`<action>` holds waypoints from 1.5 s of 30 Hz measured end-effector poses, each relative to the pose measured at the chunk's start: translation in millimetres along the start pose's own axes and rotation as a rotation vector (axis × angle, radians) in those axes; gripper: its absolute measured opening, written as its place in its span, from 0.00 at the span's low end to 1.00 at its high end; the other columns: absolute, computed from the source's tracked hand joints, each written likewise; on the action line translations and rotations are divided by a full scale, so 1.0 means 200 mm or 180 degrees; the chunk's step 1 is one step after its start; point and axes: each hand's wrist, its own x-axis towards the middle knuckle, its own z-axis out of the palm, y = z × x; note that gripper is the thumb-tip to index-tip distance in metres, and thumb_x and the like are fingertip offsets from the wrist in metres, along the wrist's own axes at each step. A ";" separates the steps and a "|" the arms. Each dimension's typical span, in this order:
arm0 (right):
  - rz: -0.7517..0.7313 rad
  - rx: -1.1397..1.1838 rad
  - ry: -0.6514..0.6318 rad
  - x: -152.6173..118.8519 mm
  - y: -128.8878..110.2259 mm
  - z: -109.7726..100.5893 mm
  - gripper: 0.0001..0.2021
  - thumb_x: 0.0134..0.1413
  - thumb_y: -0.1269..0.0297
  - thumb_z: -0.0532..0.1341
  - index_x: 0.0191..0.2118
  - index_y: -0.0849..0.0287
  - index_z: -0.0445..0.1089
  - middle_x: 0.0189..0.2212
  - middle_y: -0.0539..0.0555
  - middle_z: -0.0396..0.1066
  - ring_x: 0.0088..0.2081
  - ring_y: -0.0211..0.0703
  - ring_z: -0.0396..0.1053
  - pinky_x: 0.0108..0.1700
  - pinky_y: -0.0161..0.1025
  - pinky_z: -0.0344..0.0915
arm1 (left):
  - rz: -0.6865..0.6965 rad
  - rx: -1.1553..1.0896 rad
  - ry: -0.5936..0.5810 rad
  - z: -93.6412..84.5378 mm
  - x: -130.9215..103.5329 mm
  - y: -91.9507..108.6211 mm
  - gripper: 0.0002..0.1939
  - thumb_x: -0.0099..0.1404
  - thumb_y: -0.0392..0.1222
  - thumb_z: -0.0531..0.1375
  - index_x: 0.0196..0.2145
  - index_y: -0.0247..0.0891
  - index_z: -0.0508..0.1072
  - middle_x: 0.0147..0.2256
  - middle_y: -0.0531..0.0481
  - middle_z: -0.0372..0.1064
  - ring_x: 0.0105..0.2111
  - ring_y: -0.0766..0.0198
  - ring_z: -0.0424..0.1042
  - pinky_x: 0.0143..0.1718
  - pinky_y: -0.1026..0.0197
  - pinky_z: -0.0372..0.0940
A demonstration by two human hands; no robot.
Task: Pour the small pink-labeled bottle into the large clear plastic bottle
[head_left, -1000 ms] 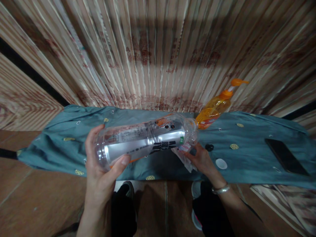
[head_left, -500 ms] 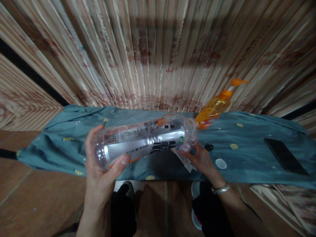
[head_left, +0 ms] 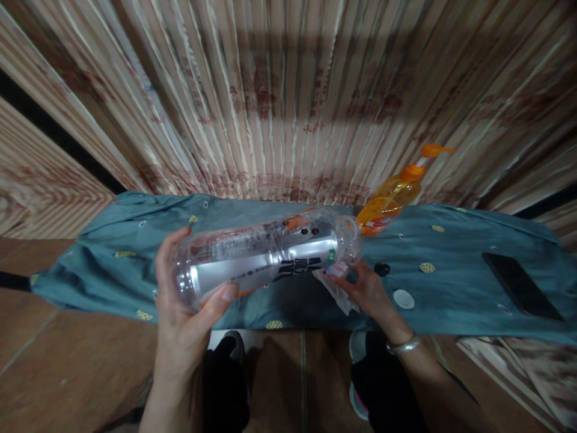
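Note:
My left hand [head_left: 184, 313] is wrapped round the base of a large clear plastic bottle [head_left: 256, 264] with a silver label and orange and black print. The bottle lies on its side in the air above the cloth, its uncapped neck toward the right. Below that neck, my right hand [head_left: 367, 288] is closed on a crumpled whitish wrapper [head_left: 336, 291] with some pink print. Whether it is thin plastic or tissue I cannot tell. The bottle's shoulder partly hides the right fingers. Just beyond the neck stands a pump bottle [head_left: 383, 207] of orange liquid.
A teal patterned cloth [head_left: 288, 310] covers the narrow table. On it, right of my right hand, are a small black cap [head_left: 382, 269], a white round lid [head_left: 403, 299] and a black phone [head_left: 520, 285]. A pleated striped curtain [head_left: 288, 120] hangs behind the table.

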 end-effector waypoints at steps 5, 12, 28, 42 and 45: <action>-0.0024 0.0001 0.0061 0.00 -0.01 0.00 0.28 0.61 0.37 0.73 0.55 0.52 0.78 0.44 0.63 0.91 0.45 0.68 0.89 0.47 0.57 0.84 | 0.0051 -0.0063 0.0066 0.00 0.01 -0.01 0.44 0.60 0.56 0.83 0.70 0.55 0.75 0.58 0.48 0.79 0.56 0.45 0.78 0.57 0.47 0.72; 0.0053 -0.0066 -0.0051 0.01 -0.02 -0.01 0.29 0.60 0.40 0.73 0.57 0.56 0.77 0.47 0.66 0.90 0.48 0.70 0.89 0.48 0.58 0.85 | 0.0046 0.0012 0.0084 -0.01 0.01 -0.03 0.50 0.56 0.55 0.85 0.72 0.51 0.73 0.58 0.47 0.80 0.56 0.43 0.79 0.59 0.46 0.72; -0.0045 -0.0133 -0.0008 0.01 0.01 0.00 0.29 0.62 0.35 0.71 0.56 0.54 0.77 0.47 0.65 0.90 0.48 0.69 0.89 0.50 0.59 0.85 | 0.0101 -0.0023 0.0016 0.00 0.01 -0.02 0.45 0.62 0.59 0.82 0.72 0.56 0.74 0.59 0.47 0.80 0.57 0.43 0.80 0.58 0.45 0.75; 0.0001 -0.0090 -0.0056 0.01 -0.02 -0.02 0.28 0.61 0.39 0.72 0.57 0.55 0.77 0.46 0.64 0.90 0.47 0.67 0.89 0.48 0.57 0.85 | 0.0149 0.0040 0.0115 0.00 0.02 -0.03 0.48 0.55 0.58 0.84 0.70 0.56 0.76 0.58 0.50 0.80 0.56 0.45 0.81 0.56 0.46 0.74; 0.0039 -0.0167 -0.0047 0.01 -0.02 -0.02 0.27 0.61 0.40 0.72 0.56 0.54 0.77 0.45 0.63 0.90 0.46 0.67 0.89 0.48 0.57 0.85 | 0.0128 0.0137 0.0097 0.00 0.02 -0.03 0.49 0.55 0.59 0.83 0.70 0.54 0.74 0.58 0.48 0.80 0.56 0.43 0.81 0.57 0.44 0.75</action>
